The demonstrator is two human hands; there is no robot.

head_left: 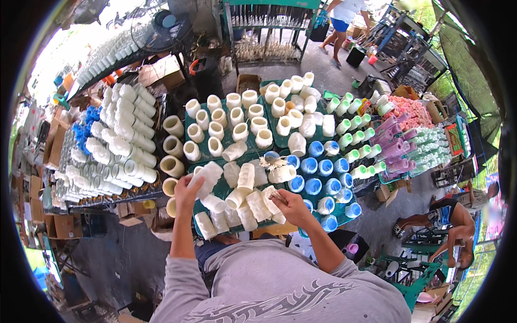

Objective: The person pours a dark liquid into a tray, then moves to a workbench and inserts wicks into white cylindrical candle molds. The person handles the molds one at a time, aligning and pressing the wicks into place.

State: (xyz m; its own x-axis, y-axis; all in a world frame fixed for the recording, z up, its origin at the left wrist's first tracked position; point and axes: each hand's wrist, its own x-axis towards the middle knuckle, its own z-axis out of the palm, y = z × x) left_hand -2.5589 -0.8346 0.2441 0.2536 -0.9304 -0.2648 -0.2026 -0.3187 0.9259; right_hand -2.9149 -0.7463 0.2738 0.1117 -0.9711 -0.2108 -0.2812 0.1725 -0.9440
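My left hand is closed around a white candle-like cylinder with a bumpy surface, held tilted above the table. My right hand is closed in a pinch on a small brownish piece, too small to name, over a pile of cream cylinders lying on their sides. A tuft of pale strands rests at the pile's far edge. Beyond stand rows of hollow cream cylinders on green trays. Blue-lined white cylinders stand just right of my right hand.
Stacks of white cylinders fill a table at left. Green-topped, purple and pink pieces crowd the right side. A green metal rack and a black bin stand behind. Other people are at the far and right sides.
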